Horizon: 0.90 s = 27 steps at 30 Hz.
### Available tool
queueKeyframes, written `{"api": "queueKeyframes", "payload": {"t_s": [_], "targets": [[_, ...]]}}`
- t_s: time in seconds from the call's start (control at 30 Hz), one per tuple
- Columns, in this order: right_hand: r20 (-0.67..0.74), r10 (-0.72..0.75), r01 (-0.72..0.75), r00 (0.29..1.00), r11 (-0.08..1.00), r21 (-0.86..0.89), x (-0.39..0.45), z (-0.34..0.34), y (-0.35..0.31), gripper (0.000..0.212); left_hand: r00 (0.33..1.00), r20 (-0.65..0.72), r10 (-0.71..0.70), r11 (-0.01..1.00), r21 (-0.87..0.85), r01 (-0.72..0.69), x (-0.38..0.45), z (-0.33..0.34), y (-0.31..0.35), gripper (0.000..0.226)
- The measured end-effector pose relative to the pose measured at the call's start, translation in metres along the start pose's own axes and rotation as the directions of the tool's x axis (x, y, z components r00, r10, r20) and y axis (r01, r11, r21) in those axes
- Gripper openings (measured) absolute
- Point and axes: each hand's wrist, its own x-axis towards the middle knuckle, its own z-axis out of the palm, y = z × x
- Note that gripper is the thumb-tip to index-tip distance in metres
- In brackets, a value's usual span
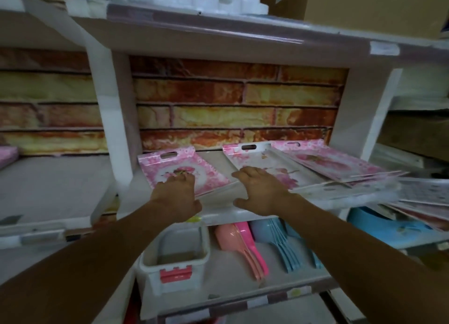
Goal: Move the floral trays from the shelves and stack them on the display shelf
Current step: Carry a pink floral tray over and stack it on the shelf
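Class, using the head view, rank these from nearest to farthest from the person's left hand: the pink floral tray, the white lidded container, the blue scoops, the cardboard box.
1. Pink floral tray, under the left hand.
2. White lidded container, shelf below.
3. Blue scoops, lower right.
4. Cardboard box, top right.

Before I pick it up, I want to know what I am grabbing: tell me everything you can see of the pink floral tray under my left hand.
The pink floral tray is rectangular and glossy, plastic by its look, with a pink blossom border, a paler centre and a slot handle cut into its far edge. It lies flat on the white shelf, turned slightly askew, apart from the other trays to its right. The left hand rests on its near part, fingers reaching its centre.
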Motion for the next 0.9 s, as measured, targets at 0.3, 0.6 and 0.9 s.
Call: {"api": "queueKeyframes", "payload": {"t_s": [0.3, 0.6, 0.9], "targets": [[0.074, -0.137, 0.137, 0.988, 0.991, 0.003, 0.087, 0.053, 0.005, 0.063, 0.994, 0.08, -0.072, 0.997, 0.029, 0.07, 0.046, 0.042, -0.001, 0.059], [0.142, -0.252, 0.251, 0.957, 0.968, 0.03, 0.126, 0.1, 0.016, 0.034, 0.988, 0.1, -0.121, 0.974, 0.205, 0.099, 0.056, 0.074, -0.001, 0.028], [-0.032, -0.416, 0.413, 0.909, 0.907, -0.078, 0.1, 0.087, 0.03, 0.015, 0.986, 0.053, -0.158, 0.96, 0.241, 0.141, 0.029, 0.055, 0.024, 0.028]]}}
